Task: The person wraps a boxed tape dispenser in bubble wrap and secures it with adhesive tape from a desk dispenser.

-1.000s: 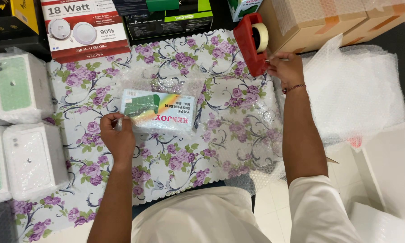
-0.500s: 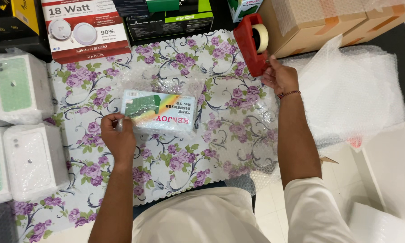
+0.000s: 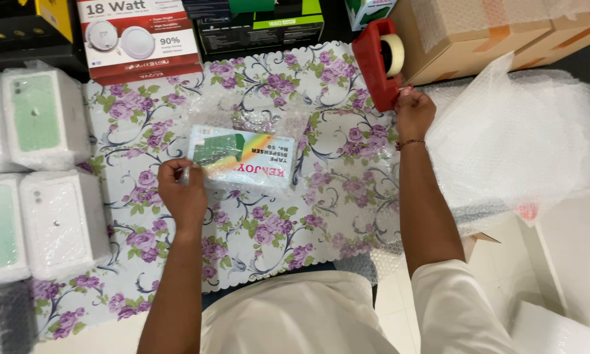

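The box (image 3: 242, 157), wrapped in bubble wrap, is lying flat at the middle of the floral cloth (image 3: 275, 229), its long side running nine to three. The left hand (image 3: 183, 196) is sitting at the box's eight o'clock corner, fingers closed on the loose edge of the wrap there, seemingly pinning the wrap shut so it cannot spring open. At the box's two o'clock, well apart from it, the right hand (image 3: 414, 113) is gripping the lower end of the red tape gun (image 3: 377, 62), which is standing at the cloth's far edge; the fingers are curled around the handle, though how tightly cannot be told. Beyond it, at three o'clock, a bubble wrap pile (image 3: 518, 144) is spreading out, within easy reach. At nine o'clock, four wrapped boxes (image 3: 45, 118) are lined up beside the cloth, and cartons (image 3: 137, 33) are standing at twelve
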